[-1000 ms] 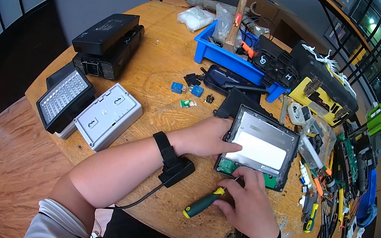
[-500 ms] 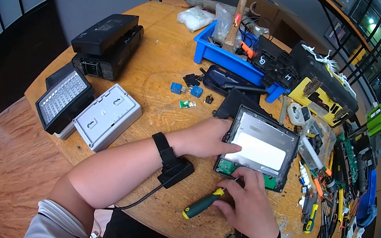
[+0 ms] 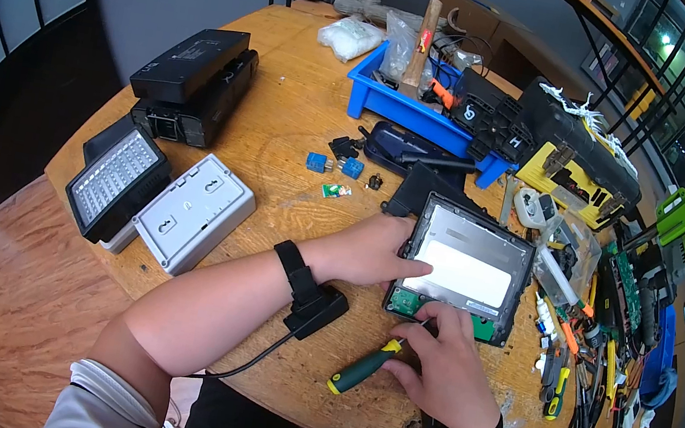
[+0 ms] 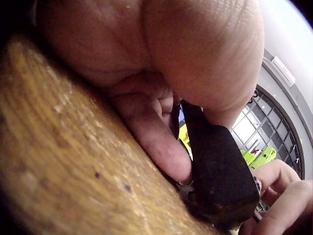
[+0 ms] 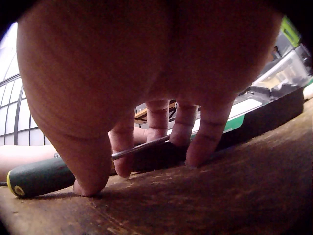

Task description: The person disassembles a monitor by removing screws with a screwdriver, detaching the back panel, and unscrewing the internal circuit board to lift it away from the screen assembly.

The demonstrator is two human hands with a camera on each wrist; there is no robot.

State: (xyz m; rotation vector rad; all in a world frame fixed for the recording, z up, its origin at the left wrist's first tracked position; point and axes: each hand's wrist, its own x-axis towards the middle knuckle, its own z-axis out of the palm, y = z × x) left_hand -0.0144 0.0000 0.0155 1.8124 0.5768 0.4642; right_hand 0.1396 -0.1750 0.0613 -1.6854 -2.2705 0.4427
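Observation:
A flat display unit (image 3: 482,241) in a black frame, with a silver back and a white sheet, lies on the table, a green circuit board (image 3: 406,302) along its near edge. My left hand (image 3: 365,249) grips the unit's left side, thumb over the frame; the left wrist view shows a finger low against the black casing (image 4: 220,171). At the near edge is my right hand (image 3: 454,371), thumb and fingers about a green-and-yellow screwdriver (image 3: 361,371). Its handle (image 5: 41,177) points back to the left, and the metal shaft passes by the fingers. The screwdriver tip is hidden.
A grey-white box (image 3: 199,211), an LED lamp (image 3: 114,182) and black cases (image 3: 190,73) stand at left. Behind are blue connectors (image 3: 352,167), a blue tray (image 3: 412,115) with a hammer (image 3: 424,43), and a toolbox (image 3: 576,184). Many hand tools crowd the right, including another screwdriver (image 3: 559,393).
The head view has tilted slightly, so the background sits a little lower. Both hands, the display unit and the screwdriver stay in nearly the same places.

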